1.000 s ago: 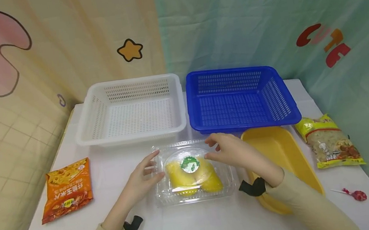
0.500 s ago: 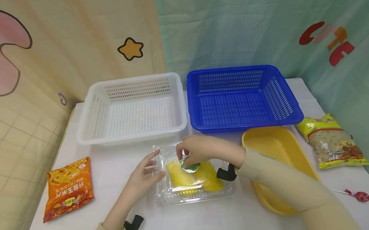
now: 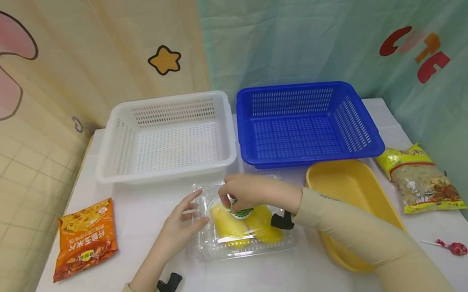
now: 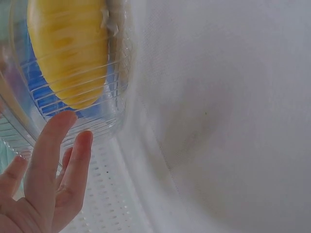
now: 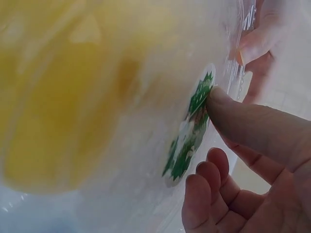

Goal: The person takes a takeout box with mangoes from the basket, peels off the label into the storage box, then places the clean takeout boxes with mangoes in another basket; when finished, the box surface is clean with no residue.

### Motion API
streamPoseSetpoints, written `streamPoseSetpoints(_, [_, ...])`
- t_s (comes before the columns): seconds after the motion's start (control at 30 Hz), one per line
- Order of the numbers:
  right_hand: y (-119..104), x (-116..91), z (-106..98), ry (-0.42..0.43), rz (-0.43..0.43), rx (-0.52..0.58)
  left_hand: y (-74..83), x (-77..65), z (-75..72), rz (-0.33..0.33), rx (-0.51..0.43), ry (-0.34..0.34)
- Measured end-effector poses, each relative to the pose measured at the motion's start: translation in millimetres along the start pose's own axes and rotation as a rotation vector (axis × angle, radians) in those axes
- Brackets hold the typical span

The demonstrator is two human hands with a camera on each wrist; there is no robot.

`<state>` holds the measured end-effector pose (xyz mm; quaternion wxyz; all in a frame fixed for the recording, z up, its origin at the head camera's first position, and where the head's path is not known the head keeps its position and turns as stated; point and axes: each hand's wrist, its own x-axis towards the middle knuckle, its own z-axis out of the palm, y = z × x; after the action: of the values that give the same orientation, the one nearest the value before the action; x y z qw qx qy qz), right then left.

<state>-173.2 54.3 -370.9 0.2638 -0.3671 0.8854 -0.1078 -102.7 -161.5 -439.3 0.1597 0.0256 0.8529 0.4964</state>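
Observation:
A clear plastic clamshell box [image 3: 247,250] sits on the table's near middle, with yellow oblong pieces [image 3: 266,223] inside. On its lid is a round green-and-white sticker [image 5: 187,141]. My right hand [image 3: 251,194] reaches over the lid; its thumb and forefinger pinch at the sticker's left edge. The right wrist view has the thumb tip [image 5: 221,97] right on that edge, the other fingers curled and the forefinger mostly hidden behind the thumb. At the box's left side my left hand [image 3: 180,227] rests with relaxed, spread fingers, their tips close against the wall.
Behind stand a white basket [image 3: 166,172] and a blue basket [image 3: 311,158]. Right of the box lies a yellow tray [image 3: 349,175], partly under my right forearm. An orange snack bag [image 3: 84,239] is at left. A food packet [image 3: 422,180] and a lollipop [image 3: 456,248] lie at right.
My right hand has moved left from the box's right rim to over the sticker, and its thumb and forefinger have closed at the sticker's edge. The left hand has stayed put.

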Motion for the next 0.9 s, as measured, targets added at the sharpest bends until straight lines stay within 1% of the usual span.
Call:
streamPoseSetpoints(0.1, [-0.2,0.7,0.6,0.018,-0.014,-0.02,1.0,0.1,0.1,-0.005,0.002,0.002])
streamPoseSetpoints(0.33, [-1.5,2.1,2.6,0.064,-0.089,-0.125,1.3,0.6,0.4,-0.019,-0.001,0.008])
streamPoseSetpoints(0.47, [0.6,0.2,2.0,0.074,-0.105,-0.119,1.4,-0.3,0.4,-0.022,-0.006,0.0])
streamPoseSetpoints(0.6, [8.7,-11.5,-5.7,0.1,-0.13,-0.01,1.9,0.0,1.2,-0.019,-0.003,-0.004])
streamPoseSetpoints(0.7, [20.3,-28.8,-13.9,0.141,-0.161,0.112,2.4,0.5,1.4,-0.011,0.003,-0.002])
streamPoseSetpoints(0.8, [38.1,-50.3,-19.0,0.188,-0.175,0.267,3.2,-0.6,0.8,-0.012,0.009,0.0])
streamPoseSetpoints(0.87, [53.0,-65.5,-18.9,0.217,-0.151,0.386,3.5,-1.6,0.1,-0.015,0.013,0.001])
streamPoseSetpoints(0.9, [60.5,-73.7,-18.5,0.229,-0.122,0.452,3.6,-2.1,-0.2,-0.016,0.014,0.001])
